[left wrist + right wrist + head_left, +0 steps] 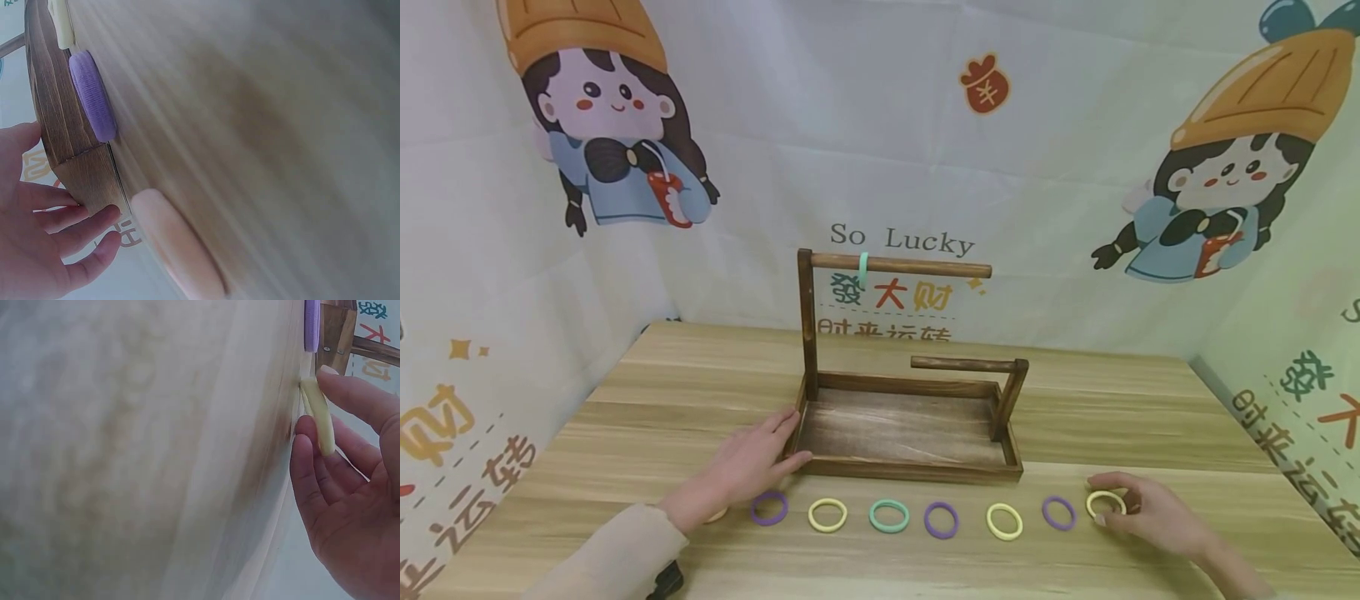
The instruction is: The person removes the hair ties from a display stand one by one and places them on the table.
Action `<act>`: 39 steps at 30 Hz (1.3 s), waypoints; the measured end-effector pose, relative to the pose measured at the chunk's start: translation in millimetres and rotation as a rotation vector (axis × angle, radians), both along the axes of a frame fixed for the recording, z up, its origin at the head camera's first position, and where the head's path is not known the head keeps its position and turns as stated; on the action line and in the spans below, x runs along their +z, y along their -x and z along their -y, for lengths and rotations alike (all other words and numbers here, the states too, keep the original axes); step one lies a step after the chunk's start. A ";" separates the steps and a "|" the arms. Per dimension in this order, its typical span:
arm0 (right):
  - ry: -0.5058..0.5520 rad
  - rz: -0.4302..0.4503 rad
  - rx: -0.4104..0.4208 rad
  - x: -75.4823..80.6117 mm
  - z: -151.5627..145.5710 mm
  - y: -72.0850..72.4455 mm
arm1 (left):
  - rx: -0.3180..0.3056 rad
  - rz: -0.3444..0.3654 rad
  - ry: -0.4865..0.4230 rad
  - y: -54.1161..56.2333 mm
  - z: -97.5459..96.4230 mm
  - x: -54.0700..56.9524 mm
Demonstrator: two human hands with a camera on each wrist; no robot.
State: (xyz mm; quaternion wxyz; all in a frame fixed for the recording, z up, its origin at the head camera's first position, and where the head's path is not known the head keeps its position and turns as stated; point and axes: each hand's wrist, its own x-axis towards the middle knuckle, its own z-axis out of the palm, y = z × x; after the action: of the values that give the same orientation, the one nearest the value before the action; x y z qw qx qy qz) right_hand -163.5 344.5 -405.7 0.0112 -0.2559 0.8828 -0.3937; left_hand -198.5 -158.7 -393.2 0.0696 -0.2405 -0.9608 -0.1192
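Observation:
A dark wooden rack with a tray base (917, 472) stands mid-table, with a high bar (925, 267) and a lower bar (958, 364). My left hand (760, 454) touches the tray's left end, its fingers extended. At the right end of a row of hair ties, my right hand (1157, 512) pinches a pale yellow hair tie (322, 419) between thumb and fingers; it looks tilted in the right wrist view. One mint hair tie (863, 268) hangs on the high bar. A peach hair tie (175, 244) lies beside my left hand, mostly hidden by the wrist in the head view.
Along the table front lie a purple hair tie (770, 508), a yellow one (827, 529), a mint one (889, 528), and several more purple and yellow ones. Behind the wooden table (625, 433) hangs a printed cloth (760, 167), which also covers both sides.

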 end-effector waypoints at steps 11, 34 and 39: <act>-0.035 -0.003 -0.052 4.0 -4.2 0.1 | 0.002 0.010 -0.007 -1.4 0.2 0.1; -0.056 -0.139 -0.119 88.2 35.8 57.5 | 0.001 0.023 -0.003 -0.8 1.0 -0.2; -0.055 -0.172 -0.109 108.6 50.0 70.5 | -0.001 0.006 -0.003 -0.3 0.9 -0.8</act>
State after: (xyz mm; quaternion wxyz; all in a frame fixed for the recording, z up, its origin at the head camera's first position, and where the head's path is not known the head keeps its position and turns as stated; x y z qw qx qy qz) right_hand -234.0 294.4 -297.1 -0.0792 -0.2398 0.9036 -0.3460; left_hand -198.2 -159.7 -393.9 0.0670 -0.2404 -0.9607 -0.1214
